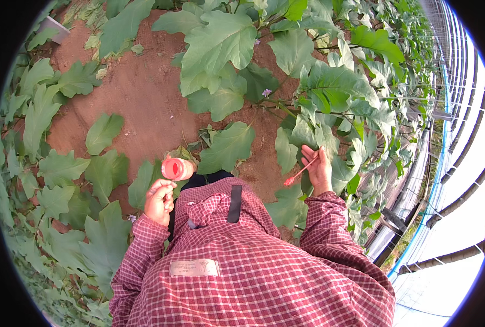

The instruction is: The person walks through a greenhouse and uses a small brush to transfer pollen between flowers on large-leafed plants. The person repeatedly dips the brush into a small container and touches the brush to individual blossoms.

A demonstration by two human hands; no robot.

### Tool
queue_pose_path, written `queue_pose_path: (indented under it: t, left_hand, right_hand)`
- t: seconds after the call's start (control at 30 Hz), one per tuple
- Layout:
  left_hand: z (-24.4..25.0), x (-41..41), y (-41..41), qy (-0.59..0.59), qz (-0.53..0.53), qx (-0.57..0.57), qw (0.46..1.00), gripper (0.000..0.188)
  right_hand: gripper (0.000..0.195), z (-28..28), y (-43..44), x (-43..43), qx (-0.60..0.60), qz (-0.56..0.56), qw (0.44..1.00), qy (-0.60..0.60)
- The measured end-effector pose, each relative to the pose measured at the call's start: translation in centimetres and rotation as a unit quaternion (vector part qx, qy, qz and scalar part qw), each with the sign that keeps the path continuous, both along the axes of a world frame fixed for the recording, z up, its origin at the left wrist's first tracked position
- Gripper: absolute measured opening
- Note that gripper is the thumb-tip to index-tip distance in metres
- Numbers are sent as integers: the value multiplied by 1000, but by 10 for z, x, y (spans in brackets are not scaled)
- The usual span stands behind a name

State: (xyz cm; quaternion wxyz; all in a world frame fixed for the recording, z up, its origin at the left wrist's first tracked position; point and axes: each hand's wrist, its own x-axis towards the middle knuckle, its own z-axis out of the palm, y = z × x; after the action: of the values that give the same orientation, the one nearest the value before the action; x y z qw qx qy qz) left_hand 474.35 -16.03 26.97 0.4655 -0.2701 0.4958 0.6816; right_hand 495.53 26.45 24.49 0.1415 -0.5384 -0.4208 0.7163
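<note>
My left hand (pixel 159 201) is closed on what looks like a thin handle or wire at the rim of a small open jar (pixel 177 169) with pink-red contents. The jar is tilted, its mouth facing the camera. Over to the right, my right hand (pixel 319 169) has its palm up, with a thin stick (pixel 305 168) between thumb and fingers. The stick's lower-left tip is coated bright red. Eggplant leaves (pixel 325 141) touch or hang just above the fingers of my right hand. A pale purple eggplant flower (pixel 266 93) hangs on the plant farther up.
Large-leaved eggplant plants stand left (pixel 64 167) and right (pixel 340 88), with bare reddish soil (pixel 144 94) between them. A grey board (pixel 54 30) lies at upper left. Thin support wires cross the right-hand plants. Greenhouse hoops (pixel 467 196) and a blue edge strip curve along the right.
</note>
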Motion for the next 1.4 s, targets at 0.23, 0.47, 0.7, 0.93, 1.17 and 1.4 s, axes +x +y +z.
queue_pose_path:
  t: [0.23,0.47,0.7,0.93,1.17,1.4]
  left_hand:
    - [36,-38,29,50,-39,-5,998,7]
    - [20,-99,46,360,-284,-62,886,8]
    - [74,-158,106,466,-591,-172,636,35]
    - [16,-176,122,321,-529,-38,785,64]
    - [-33,-227,188,165,-492,-52,853,90]
    - [-17,-232,241,-3,-375,-53,926,16]
  right_hand:
    - [38,9,-48,-5,51,17,998,-44]
    - [35,-8,-77,-54,134,-160,974,-86]
    - [38,-39,-97,-98,261,-187,928,-186]
    - [32,13,-65,-205,358,-10,916,-181]
    - [35,-11,-75,-284,338,100,921,-163]
    - [25,-11,-42,-260,387,158,887,-197]
